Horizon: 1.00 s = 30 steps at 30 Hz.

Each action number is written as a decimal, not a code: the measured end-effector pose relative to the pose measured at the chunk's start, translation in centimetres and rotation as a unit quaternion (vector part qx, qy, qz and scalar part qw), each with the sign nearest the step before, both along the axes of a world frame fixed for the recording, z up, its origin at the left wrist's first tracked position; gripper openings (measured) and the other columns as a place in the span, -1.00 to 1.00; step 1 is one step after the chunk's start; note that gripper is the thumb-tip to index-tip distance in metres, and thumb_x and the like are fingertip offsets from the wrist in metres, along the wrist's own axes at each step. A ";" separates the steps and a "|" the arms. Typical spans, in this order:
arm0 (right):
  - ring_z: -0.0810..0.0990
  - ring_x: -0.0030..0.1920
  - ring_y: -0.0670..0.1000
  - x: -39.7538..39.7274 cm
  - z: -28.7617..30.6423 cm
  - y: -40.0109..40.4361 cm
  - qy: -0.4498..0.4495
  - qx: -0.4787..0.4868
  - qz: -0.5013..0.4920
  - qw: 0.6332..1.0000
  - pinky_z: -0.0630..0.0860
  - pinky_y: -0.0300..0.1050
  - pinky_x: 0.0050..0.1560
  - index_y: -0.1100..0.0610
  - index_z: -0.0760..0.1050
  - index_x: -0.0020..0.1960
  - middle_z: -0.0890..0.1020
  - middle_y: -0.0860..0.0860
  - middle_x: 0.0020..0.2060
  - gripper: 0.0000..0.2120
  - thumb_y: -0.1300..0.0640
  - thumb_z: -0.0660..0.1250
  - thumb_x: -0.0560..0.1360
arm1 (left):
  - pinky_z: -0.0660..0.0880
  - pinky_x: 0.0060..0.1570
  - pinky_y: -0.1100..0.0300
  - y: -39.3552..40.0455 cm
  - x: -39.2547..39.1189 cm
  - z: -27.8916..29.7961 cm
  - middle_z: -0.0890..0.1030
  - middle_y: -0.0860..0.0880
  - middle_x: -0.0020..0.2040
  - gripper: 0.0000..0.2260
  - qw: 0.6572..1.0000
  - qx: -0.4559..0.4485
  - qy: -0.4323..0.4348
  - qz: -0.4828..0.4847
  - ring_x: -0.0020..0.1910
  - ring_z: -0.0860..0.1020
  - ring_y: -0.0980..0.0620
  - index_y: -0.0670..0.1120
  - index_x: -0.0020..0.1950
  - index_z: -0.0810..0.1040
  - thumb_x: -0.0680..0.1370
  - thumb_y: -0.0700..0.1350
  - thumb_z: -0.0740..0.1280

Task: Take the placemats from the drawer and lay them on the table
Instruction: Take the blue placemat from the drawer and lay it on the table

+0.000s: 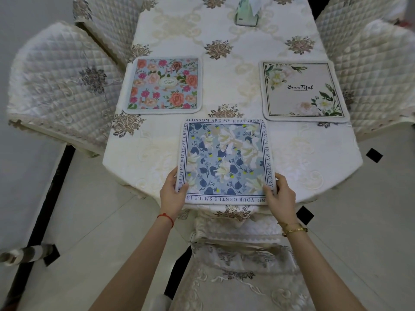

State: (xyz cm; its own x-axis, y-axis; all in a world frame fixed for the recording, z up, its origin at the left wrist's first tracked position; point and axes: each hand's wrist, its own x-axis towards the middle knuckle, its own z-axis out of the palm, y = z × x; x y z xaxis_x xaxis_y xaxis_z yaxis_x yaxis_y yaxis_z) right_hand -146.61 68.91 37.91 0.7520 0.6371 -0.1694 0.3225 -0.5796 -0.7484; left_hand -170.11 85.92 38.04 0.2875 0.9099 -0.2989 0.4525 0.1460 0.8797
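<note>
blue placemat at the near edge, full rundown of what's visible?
The blue placemat is square with rounded corners and looks like soft fabric with a pale border. It carries a blue and white floral print framed by dark lines and capital lettering along every side. It lies flat on the tablecloth, with its near edge at the table's near edge. The left hand grips its near left corner and the right hand its near right corner, thumbs on top.

Three placemats lie on the table: one pink floral placemat [165,84], one beige placemat printed "Beautiful" [302,90] and one blue floral placemat [225,161]. One tissue box [246,13] stands at the far end. Five quilted chairs surround the one table [224,52]. Two hands show.
</note>
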 end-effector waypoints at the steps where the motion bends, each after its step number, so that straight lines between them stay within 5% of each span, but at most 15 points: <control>1: 0.58 0.03 0.10 0.2 -0.1 -0.1 -0.013 -0.007 0.014 1.000 0.50 -0.03 0.03 0.16 0.34 0.33 0.62 0.09 0.11 -0.61 0.16 0.30 0.54 | 0.51 0.06 0.19 0.0 -0.1 0.0 0.59 0.01 0.04 -0.51 1.000 -0.001 0.003 0.005 -0.03 0.56 0.08 -0.04 0.42 0.38 0.52 -0.26 0.37; 8: 0.43 0.14 0.14 1.4 -0.1 0.2 -0.237 -0.077 0.066 0.966 0.40 0.03 0.15 0.25 0.33 0.36 0.48 0.15 0.15 -0.47 0.05 0.37 0.48 | 0.49 0.17 0.10 1.2 -0.8 0.1 0.55 -0.06 0.19 -0.57 0.990 0.127 0.058 0.000 0.11 0.52 0.02 -0.12 0.40 0.39 0.54 -0.25 0.31; 12: 0.31 0.39 0.14 2.4 0.0 4.7 -0.235 -0.047 0.121 0.963 0.29 0.11 0.38 0.19 0.30 0.40 0.39 0.12 0.36 -0.53 0.03 0.24 0.56 | 0.28 0.27 0.27 4.5 2.2 0.7 0.49 -0.06 0.30 -0.61 0.956 0.239 0.119 -0.124 0.29 0.41 0.00 -0.11 0.41 0.39 0.57 -0.16 0.29; 15: 0.19 0.48 0.11 3.0 -0.1 9.8 -0.233 -0.052 0.192 0.952 0.14 0.09 0.49 0.16 0.24 0.47 0.31 0.10 0.45 -0.50 0.00 0.17 0.59 | 0.34 0.30 0.17 7.7 6.2 0.6 0.50 -0.09 0.30 -0.61 0.926 0.288 0.144 -0.196 0.28 0.43 -0.04 -0.11 0.41 0.39 0.57 -0.14 0.27; 18: 0.12 0.52 0.12 3.1 -0.3 15.3 -0.237 -0.057 0.265 0.933 0.07 0.12 0.51 0.18 0.20 0.49 0.25 0.12 0.49 -0.49 0.02 0.15 0.61 | 0.38 0.31 0.05 10.6 10.1 -0.2 0.50 -0.12 0.32 -0.59 0.903 0.314 0.166 -0.242 0.29 0.44 -0.10 -0.13 0.40 0.40 0.55 -0.13 0.29; 22: 0.03 0.54 0.10 3.0 -1.6 20.8 -0.235 -0.089 0.327 0.911 -0.04 0.12 0.53 0.16 0.12 0.53 0.17 0.07 0.53 -0.47 0.01 0.10 0.62 | 0.18 0.46 -0.04 13.0 13.5 -1.6 0.33 -0.12 0.47 -0.52 0.881 0.313 0.210 -0.287 0.48 0.25 -0.11 -0.13 0.48 0.30 0.58 -0.07 0.26; 25: 0.02 0.54 0.08 3.1 -3.1 21.9 -0.249 -0.093 0.344 0.901 -0.05 0.11 0.53 0.16 0.10 0.53 0.16 0.06 0.53 -0.48 -0.03 0.04 0.64 | 0.02 0.52 -0.04 13.8 13.9 -3.0 0.19 -0.08 0.55 -0.50 0.863 0.313 0.257 -0.301 0.54 0.09 -0.07 -0.09 0.53 0.18 0.62 0.01 0.16; 30: 0.02 0.54 0.00 4.4 -3.9 20.9 -0.257 -0.092 0.332 0.903 -0.08 -0.03 0.54 0.10 0.06 0.55 0.13 0.01 0.54 -0.42 -0.16 0.00 0.62 | -0.01 0.53 0.00 14.3 12.9 -4.3 0.20 -0.07 0.55 -0.49 0.851 0.341 0.254 -0.309 0.54 0.10 -0.04 -0.07 0.54 0.17 0.64 0.11 0.10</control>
